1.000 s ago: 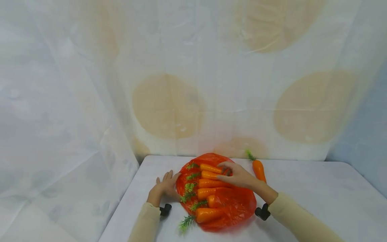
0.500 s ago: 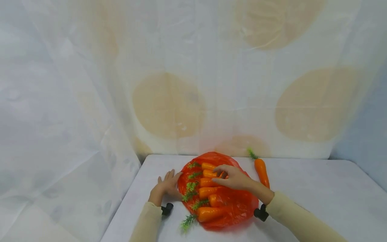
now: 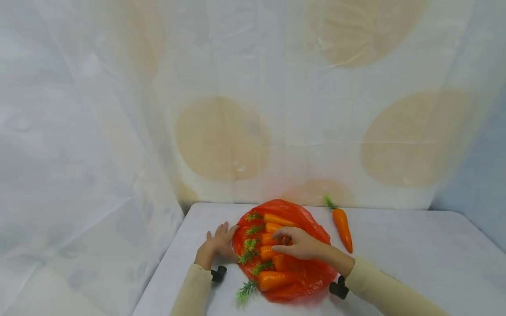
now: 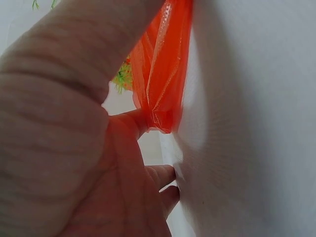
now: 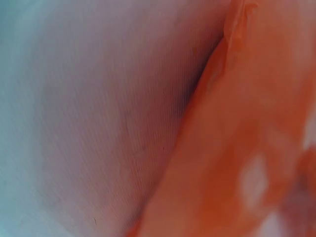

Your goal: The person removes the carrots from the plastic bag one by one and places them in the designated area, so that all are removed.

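A red plastic bag (image 3: 321, 273) lies spread on the table with several orange carrots (image 3: 274, 281) in a row on it. Their leafy green tops point left, and the lower ends of the nearer ones are under the thin red film. At the bag's left edge rests my left hand (image 3: 217, 244), fingers spread; in the left wrist view its fingers touch the red film (image 4: 165, 74). Over the middle carrots is my right hand (image 3: 300, 244), fingers loosely bent and thumb apart, hiding parts of them. The right wrist view shows only blurred red film (image 5: 222, 138) and white cloth.
One loose carrot (image 3: 342, 230) lies right of the bag, its green top toward the back. A white table (image 3: 411, 250) carries everything. White sheeting with tan spots (image 3: 221, 138) hangs behind it and on the left.
My right hand has moved nearer along the row, from the farthest carrots to the middle ones, uncovering the farthest carrot. My left hand stays at the bag's edge.
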